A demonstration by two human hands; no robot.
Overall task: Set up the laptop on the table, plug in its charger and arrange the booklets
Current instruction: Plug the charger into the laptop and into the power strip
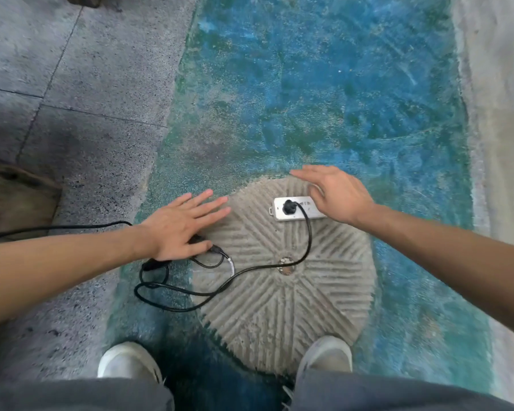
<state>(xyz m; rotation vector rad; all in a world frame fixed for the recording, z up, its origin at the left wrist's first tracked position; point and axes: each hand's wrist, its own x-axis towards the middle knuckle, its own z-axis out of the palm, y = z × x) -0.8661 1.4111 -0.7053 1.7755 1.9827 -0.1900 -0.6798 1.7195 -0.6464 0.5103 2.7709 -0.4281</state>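
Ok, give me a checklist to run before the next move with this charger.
1. Black plug seated in white power strip: ok.
2. Left hand and right hand empty, fingers spread: ok.
3. Black cable free of knots: cannot tell, it loops beside the grooved stone disc.
4. Charger brick clear to grab: not ok, partly under the left hand.
5. Laptop end connected: cannot tell, cable runs out of frame.
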